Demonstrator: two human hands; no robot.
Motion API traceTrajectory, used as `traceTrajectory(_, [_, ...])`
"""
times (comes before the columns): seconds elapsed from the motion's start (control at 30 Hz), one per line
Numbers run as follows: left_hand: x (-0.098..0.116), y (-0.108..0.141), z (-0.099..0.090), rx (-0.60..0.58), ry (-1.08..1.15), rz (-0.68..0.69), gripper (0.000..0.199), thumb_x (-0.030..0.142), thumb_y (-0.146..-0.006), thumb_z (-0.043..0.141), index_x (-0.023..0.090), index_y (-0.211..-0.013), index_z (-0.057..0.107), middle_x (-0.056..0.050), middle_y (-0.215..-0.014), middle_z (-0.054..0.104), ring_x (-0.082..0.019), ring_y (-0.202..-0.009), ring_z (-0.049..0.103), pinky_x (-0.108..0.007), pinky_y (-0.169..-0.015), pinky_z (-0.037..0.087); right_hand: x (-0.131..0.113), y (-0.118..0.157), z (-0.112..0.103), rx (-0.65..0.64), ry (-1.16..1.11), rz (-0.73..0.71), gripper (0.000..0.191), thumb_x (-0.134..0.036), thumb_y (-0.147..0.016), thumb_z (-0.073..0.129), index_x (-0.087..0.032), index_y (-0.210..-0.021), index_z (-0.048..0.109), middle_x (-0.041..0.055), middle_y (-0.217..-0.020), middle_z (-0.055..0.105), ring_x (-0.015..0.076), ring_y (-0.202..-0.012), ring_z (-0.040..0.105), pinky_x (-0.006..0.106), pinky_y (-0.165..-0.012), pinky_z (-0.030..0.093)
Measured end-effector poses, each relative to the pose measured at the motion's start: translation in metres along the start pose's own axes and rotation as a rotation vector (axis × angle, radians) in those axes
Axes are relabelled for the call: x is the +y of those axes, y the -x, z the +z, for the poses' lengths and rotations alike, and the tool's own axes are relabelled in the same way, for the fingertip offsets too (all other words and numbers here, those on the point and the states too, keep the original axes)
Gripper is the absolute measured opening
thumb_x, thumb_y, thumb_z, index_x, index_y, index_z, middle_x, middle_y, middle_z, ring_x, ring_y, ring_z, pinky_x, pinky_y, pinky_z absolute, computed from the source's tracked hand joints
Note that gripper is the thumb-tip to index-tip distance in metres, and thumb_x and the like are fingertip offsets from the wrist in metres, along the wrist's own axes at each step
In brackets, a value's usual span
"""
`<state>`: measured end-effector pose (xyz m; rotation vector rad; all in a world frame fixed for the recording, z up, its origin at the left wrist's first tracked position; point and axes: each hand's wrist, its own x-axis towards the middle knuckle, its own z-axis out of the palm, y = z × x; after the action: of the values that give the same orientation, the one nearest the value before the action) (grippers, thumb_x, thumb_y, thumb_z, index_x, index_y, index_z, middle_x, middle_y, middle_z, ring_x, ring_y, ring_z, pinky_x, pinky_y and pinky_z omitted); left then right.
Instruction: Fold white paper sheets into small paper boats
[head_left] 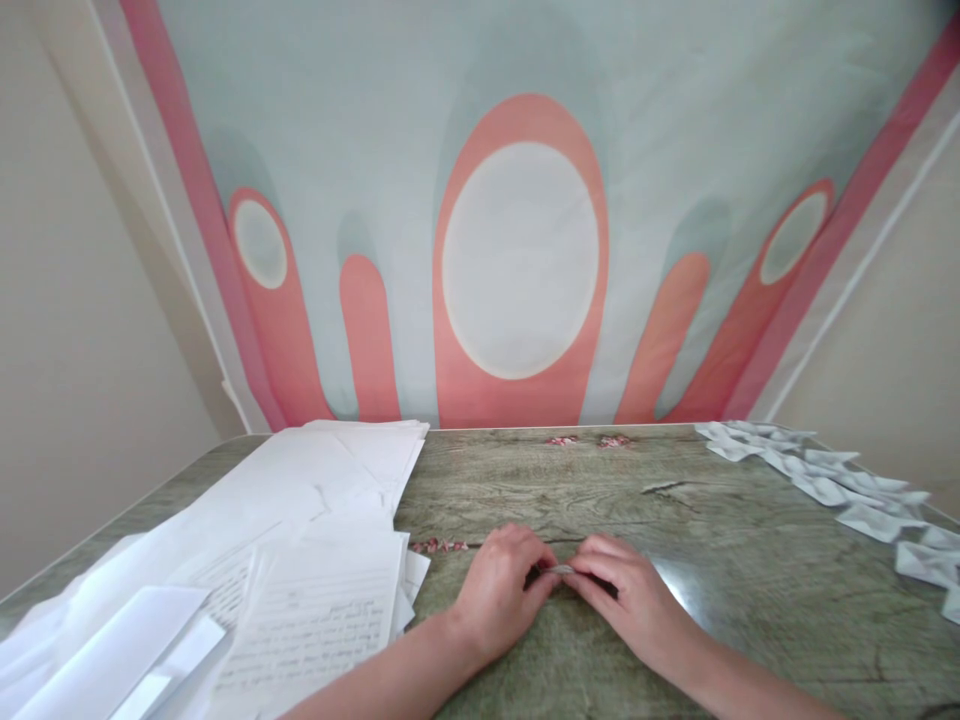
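Left hand (504, 585) and right hand (634, 600), fingers pinched, grip small paper piece (556, 569) near tabletop's (525, 490) front edge, presumably for two-sided control.

So the wall straight ahead has this pale blue-green hanging (652, 90) with coral rounded shapes, white ovals inside three of them and a darker pink border down both sides. Plain beige walls (67, 300) flank it left and right. The counter (525, 490) is a greyish wood-grain one with little red flower prints, and there's a bright patch of light (679, 590) shining on its right half.
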<state>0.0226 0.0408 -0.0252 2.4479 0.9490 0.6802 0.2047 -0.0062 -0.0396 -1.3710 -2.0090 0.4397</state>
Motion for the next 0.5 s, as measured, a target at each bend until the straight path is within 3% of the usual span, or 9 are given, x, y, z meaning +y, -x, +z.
traceTrajectory(0.23, [0.001, 0.001, -0.001, -0.036, -0.066, 0.030, 0.006, 0.023, -0.082, 0.057, 0.019, -0.080, 0.060, -0.002, -0.080, 0.061, -0.017, -0.080, 0.053, -0.027, -0.072, 0.037, -0.004, 0.002, 0.001, 0.048, 0.000, -0.048, 0.011, -0.027, -0.088, 0.050, -0.021, -0.082, 0.058, 0.0013, -0.077, 0.057, 0.0171, -0.076, 0.052, 0.030, -0.070, 0.039])
traceTrajectory(0.5, [0.007, 0.000, -0.003, -0.051, -0.027, -0.004, 0.011, 0.028, -0.082, 0.058, 0.019, -0.076, 0.062, 0.000, -0.076, 0.062, -0.016, -0.076, 0.055, -0.024, -0.070, 0.038, -0.011, 0.001, -0.002, 0.050, -0.038, -0.040, 0.017, -0.025, -0.088, 0.048, -0.020, -0.073, 0.054, -0.0001, -0.071, 0.054, 0.0161, -0.071, 0.050, 0.030, -0.068, 0.038])
